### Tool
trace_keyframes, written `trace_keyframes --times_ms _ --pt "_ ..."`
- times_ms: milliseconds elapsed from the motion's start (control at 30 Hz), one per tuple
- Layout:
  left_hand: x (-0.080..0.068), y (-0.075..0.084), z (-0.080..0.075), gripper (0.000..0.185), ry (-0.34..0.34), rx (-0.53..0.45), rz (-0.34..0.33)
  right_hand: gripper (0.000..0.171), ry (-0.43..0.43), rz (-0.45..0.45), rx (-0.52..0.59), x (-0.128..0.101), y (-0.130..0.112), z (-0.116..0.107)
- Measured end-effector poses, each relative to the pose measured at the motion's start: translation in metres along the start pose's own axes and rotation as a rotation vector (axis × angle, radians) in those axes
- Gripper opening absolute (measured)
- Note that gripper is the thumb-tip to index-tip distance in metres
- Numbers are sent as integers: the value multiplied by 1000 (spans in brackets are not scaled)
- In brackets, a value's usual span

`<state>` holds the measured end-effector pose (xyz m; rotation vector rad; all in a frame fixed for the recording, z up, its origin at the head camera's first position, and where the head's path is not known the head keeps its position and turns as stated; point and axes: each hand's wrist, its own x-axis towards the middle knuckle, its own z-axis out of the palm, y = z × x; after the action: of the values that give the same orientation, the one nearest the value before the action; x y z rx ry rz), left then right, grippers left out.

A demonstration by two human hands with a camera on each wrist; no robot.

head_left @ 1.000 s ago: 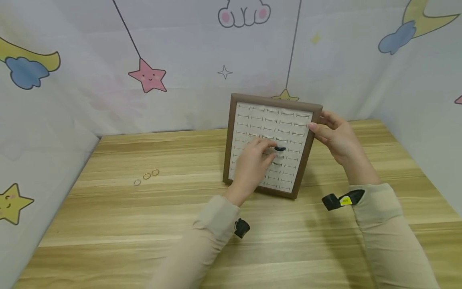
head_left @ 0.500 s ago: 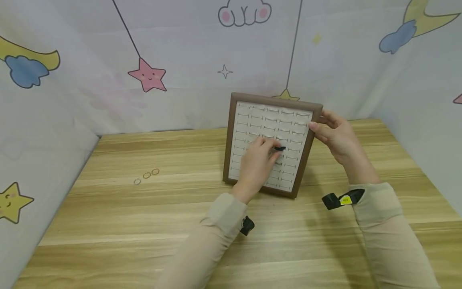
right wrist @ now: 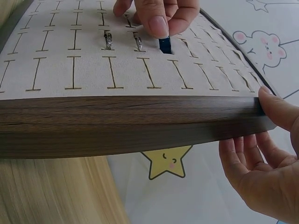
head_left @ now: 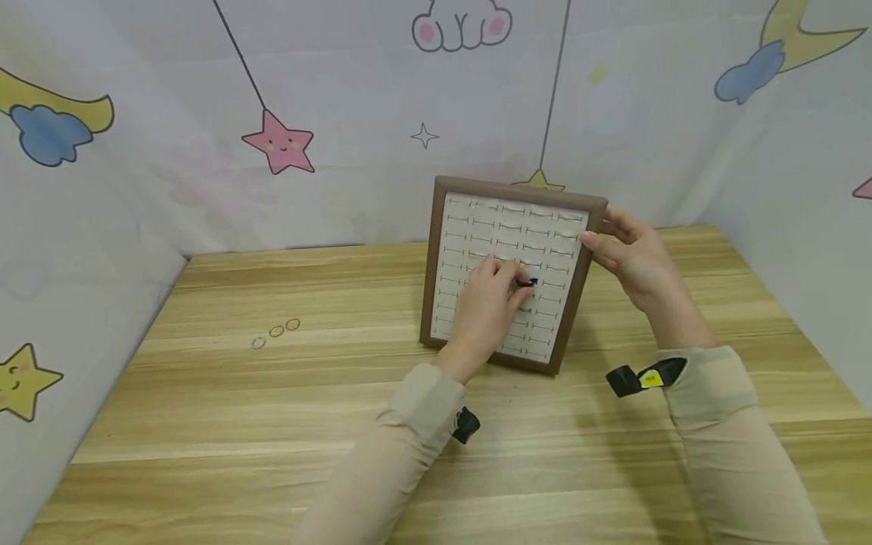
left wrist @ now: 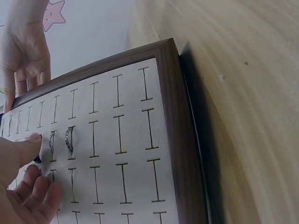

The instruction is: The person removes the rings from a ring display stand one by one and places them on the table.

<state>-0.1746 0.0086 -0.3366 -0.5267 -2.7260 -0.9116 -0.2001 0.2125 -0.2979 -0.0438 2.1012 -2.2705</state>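
A brown-framed ring display board (head_left: 434, 265) leans upright on the table, its pale pad cut with rows of slots. My left hand (head_left: 482, 314) pinches a dark ring (head_left: 528, 282) between thumb and fingers at a slot near the pad's middle. In the right wrist view this ring (right wrist: 165, 45) is dark blue, its lower part at the slot. Two silver rings (right wrist: 108, 40) sit in slots beside it. My right hand (head_left: 643, 261) grips the frame's upper right side, thumb in front and fingers behind.
Three loose rings (head_left: 276, 331), one silvery and two gold-toned, lie on the wooden table (head_left: 225, 424) to the left. A pale patterned cloth (head_left: 361, 91) hangs behind the board. Black wrist cameras (head_left: 623, 381) sit at both cuffs.
My left hand has shifted slightly right and its fingers have drawn in closer on the dark ring, which has tilted a little. The right hand and board have stayed nearly still.
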Motion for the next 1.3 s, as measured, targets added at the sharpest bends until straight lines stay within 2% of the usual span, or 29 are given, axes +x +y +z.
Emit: trace_keyframes --times_ms 233,400,533,633,767,867,1000,1300 --pt "-1 0 -2 13 -3 8 29 66 0 4 -18 1 -1 0" --pt "-2 -2 -8 13 -57 -35 35 72 0 9 -24 1 -2 -1" --pt "-3 -5 -14 14 -87 -81 14 67 -4 7 -7 0 -2 -1" --pt "-6 -8 -22 14 -80 -108 -15 62 -7 5 7 0 -2 -1" --pt "-10 -14 -33 15 -43 -137 -59 67 -9 14 2 0 -2 -1" --pt "-12 -22 -42 24 -7 -166 -88 72 -9 19 -8 0 -2 -1" --pt "-16 -33 -53 36 27 -191 -150 70 -5 23 -16 0 -2 -1" --pt "-36 -79 -75 38 51 -264 -303 66 -9 20 -18 -1 -1 0"
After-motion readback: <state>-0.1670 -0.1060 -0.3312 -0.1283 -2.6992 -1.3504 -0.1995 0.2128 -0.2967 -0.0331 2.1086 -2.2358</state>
